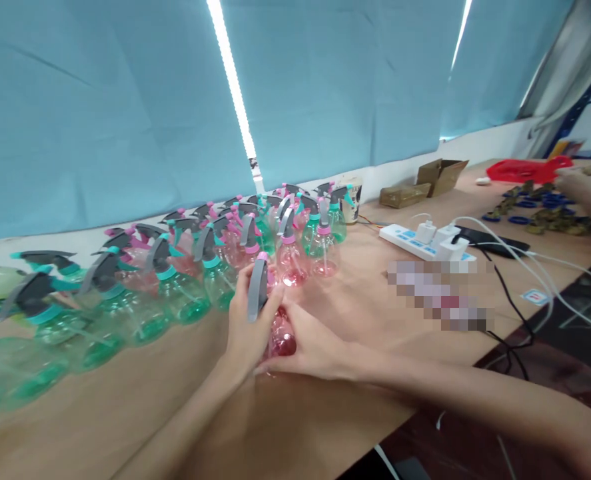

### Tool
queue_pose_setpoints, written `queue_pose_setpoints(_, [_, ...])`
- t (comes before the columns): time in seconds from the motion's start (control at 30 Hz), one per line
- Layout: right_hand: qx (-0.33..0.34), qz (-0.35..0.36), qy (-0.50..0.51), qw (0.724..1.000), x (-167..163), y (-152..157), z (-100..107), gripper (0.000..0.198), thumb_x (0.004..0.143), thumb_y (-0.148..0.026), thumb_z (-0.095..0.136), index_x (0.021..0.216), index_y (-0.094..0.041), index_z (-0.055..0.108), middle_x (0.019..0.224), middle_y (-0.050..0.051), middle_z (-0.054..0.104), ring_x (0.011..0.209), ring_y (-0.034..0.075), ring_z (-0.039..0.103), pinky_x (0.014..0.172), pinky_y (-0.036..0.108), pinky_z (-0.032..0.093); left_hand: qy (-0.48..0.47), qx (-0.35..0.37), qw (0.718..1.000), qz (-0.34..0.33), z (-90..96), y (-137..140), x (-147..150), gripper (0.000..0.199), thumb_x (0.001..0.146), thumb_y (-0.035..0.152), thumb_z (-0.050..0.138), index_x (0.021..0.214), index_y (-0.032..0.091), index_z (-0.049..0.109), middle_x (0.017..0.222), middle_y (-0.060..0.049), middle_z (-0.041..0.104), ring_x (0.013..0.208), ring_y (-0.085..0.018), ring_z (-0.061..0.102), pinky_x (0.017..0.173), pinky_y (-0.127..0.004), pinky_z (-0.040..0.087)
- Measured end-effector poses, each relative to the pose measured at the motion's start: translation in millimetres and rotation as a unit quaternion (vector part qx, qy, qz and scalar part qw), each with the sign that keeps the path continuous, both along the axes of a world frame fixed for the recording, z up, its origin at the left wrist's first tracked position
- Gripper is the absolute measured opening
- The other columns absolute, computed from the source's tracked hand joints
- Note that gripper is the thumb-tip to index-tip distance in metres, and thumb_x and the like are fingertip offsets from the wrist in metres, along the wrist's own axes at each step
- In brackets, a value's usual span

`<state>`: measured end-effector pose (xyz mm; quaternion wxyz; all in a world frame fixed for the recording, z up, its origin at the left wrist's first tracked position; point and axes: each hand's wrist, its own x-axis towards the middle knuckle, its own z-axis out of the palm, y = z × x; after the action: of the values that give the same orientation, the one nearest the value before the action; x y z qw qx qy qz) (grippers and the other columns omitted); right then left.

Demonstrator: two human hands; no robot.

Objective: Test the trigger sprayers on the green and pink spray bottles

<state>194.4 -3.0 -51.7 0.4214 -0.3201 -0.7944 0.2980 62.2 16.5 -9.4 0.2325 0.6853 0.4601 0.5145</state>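
Note:
Both of my hands are on one pink spray bottle point(281, 335) at the middle of the table. My left hand point(245, 320) is closed round its pink and grey spray head, where the grey trigger shows between the fingers. Lower down, my right hand point(312, 340) wraps the clear pink body from the right side. The bottle stands about upright, and my fingers hide much of it. Just behind it are another pink spray bottle point(292, 261) and a pink-collared one point(325, 253). A green spray bottle point(182, 293) stands in the row to the left.
Several more green and pink spray bottles crowd along the wall. At the right lie a white power strip point(415, 243) with plugs and cables, a black phone-like slab point(495, 241) and an open cardboard box point(440, 177). Another person's hand point(588, 190) is near a red object point(525, 171) at far right.

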Motion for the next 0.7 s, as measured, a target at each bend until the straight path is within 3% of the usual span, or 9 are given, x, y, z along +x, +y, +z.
queue_pose_setpoints(0.17, [0.001, -0.042, -0.02, 0.999, 34.3, -2.3, 0.7, 0.087, 0.072, -0.052, 0.078, 0.143, -0.024, 0.036, 0.135, 0.013, 0.053, 0.121, 0.034, 0.054, 0.1, 0.052, 0.047, 0.009, -0.014, 0.998, -0.06, 4.1, 3.7, 30.1, 0.039, 0.088, 0.042, 0.059, 0.122, 0.026, 0.05, 0.109, -0.003, 0.063, 0.102, -0.022, 0.062, 0.089, -0.038, 0.048])
queue_pose_setpoints(0.33, [0.03, -0.076, -0.056, 0.995, 71.3, -10.7, 7.9, 0.081, 0.073, -0.053, 0.076, 0.14, -0.025, 0.041, 0.137, 0.012, 0.052, 0.127, 0.034, 0.049, 0.106, 0.053, 0.041, 0.063, -0.021, 0.979, -0.193, 14.9, 7.0, 56.3, 0.04, 0.085, 0.04, 0.061, 0.119, 0.023, 0.051, 0.126, -0.008, 0.058, 0.116, -0.025, 0.056, 0.101, -0.045, 0.042])
queue_pose_setpoints(0.53, [-0.008, -0.011, -0.035, 0.999, 101.2, -16.3, 10.3, 0.056, 0.072, -0.042, 0.08, 0.119, -0.024, 0.056, 0.122, 0.007, 0.06, 0.11, 0.027, 0.06, 0.093, 0.044, 0.051, 0.156, 0.004, 0.963, -0.22, 23.8, 12.9, 79.0, 0.035, 0.076, 0.043, 0.062, 0.1, 0.021, 0.048, 0.102, -0.006, 0.055, 0.094, -0.025, 0.056, 0.085, -0.045, 0.047])
queue_pose_setpoints(0.7, [-0.048, -0.011, -0.056, 0.997, 127.0, -12.2, 8.9, 0.059, 0.07, -0.046, 0.081, 0.12, -0.024, 0.057, 0.118, 0.006, 0.06, 0.107, 0.027, 0.06, 0.093, 0.044, 0.051, 0.202, 0.021, 0.949, -0.24, 17.8, 26.2, 94.0, 0.037, 0.077, 0.051, 0.058, 0.092, 0.021, 0.043, 0.096, -0.005, 0.046, 0.092, -0.026, 0.049, 0.084, -0.049, 0.046])
